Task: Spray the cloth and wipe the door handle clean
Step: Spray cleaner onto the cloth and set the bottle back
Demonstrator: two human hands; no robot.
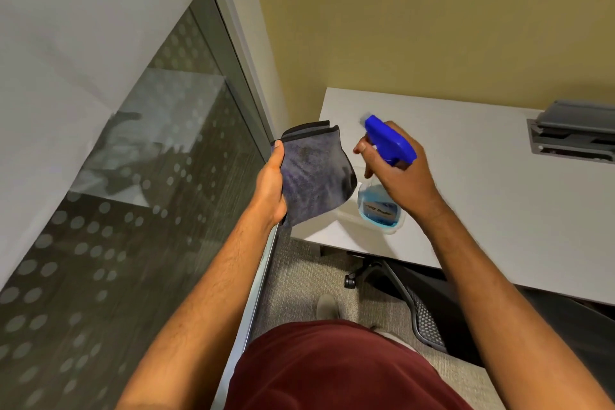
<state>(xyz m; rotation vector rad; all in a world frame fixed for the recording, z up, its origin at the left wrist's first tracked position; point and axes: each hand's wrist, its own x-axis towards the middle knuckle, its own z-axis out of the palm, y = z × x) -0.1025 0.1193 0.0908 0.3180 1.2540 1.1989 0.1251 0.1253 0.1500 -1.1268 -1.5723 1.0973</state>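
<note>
My left hand [274, 181] grips a folded grey-purple cloth [312, 173], held up flat with its face turned right. My right hand [397, 173] grips a spray bottle [381, 210] by its neck. The bottle has a blue trigger head [389, 140] and clear body with blue liquid. Its nozzle points left at the cloth, a short gap away. My fingers sit at the trigger. No door handle is in view.
A glass door or partition [133, 176] with a dotted frosted pattern and metal frame [263, 263] fills the left. A white desk [482, 196] stands right, with a grey cable box [575, 133] set in it. An office chair [419, 303] sits under the desk on carpet.
</note>
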